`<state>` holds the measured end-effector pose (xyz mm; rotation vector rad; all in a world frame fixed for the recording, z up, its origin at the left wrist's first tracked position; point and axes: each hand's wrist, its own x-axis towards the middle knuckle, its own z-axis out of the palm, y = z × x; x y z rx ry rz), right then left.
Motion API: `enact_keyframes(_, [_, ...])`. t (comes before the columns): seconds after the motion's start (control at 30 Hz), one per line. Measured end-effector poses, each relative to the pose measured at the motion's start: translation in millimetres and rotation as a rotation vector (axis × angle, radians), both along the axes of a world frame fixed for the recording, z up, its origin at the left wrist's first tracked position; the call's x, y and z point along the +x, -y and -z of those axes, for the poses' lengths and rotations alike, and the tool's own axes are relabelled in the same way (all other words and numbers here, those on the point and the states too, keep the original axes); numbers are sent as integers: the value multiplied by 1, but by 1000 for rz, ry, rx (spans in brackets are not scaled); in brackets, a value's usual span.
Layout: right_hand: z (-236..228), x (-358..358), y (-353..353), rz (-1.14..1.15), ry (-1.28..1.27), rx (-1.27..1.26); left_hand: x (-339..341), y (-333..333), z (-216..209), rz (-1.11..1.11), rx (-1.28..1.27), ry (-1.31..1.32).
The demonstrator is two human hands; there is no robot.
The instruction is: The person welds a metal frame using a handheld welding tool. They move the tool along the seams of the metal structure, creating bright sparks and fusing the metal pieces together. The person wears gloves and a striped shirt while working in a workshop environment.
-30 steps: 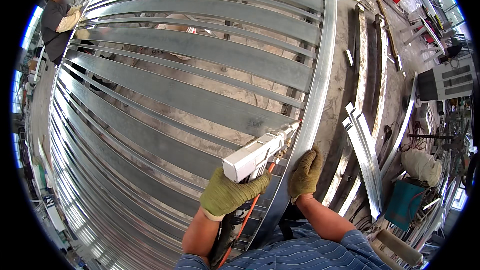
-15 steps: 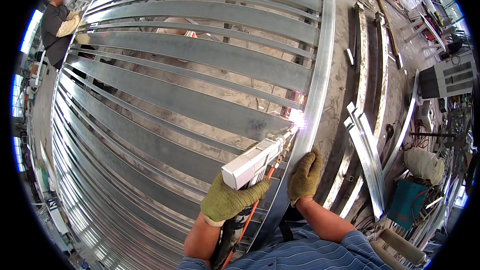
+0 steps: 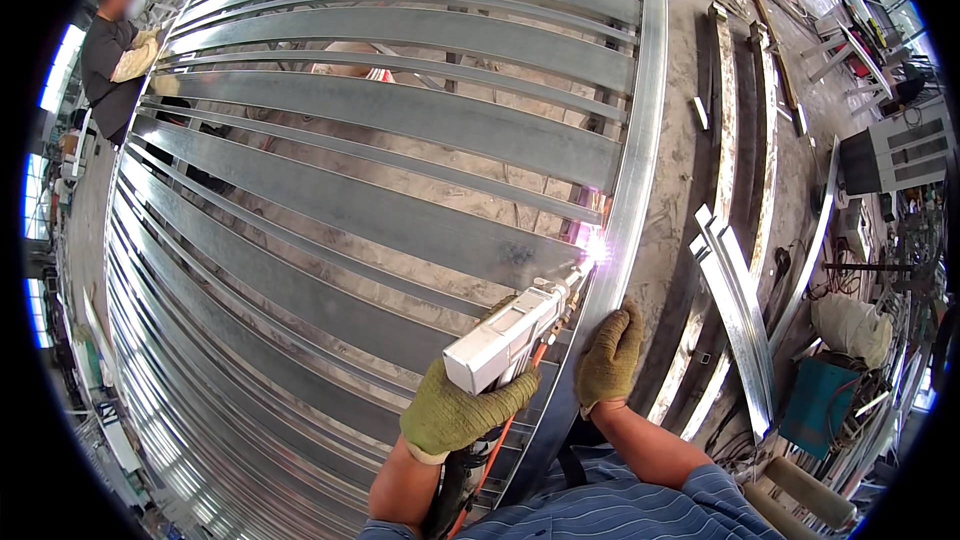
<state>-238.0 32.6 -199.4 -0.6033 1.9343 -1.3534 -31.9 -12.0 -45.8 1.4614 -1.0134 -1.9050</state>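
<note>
Left hand [image 3: 462, 415]: fingers closed around welder [image 3: 512, 332] grip; keep wrist locked, nozzle angle constant.
Right hand [image 3: 608, 358]: flat, fingers spread on rail [image 3: 632, 180], gripping nothing; keep it pressing, well back from arc [image 3: 597, 248].
Arc sits at slat [image 3: 400, 222]-to-rail joint; hold tip on seam, look away from glare.

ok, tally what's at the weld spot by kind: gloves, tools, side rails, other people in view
Green gloves: 2, left hand and right hand
Welding gun, white: 1
Side rail, under the right hand: 1
Other person, far left: 1
Total: 5
</note>
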Motion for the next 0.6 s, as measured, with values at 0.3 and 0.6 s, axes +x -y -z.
enact_keyframes(0.3, [-11, 1, 3, -19, -22, -2, -1, -3, 2, -4, -8, 52])
enact_keyframes(0.6, [-10, 1, 1, -2, 67, -9, -2, -2, -3, -26, 21, -30])
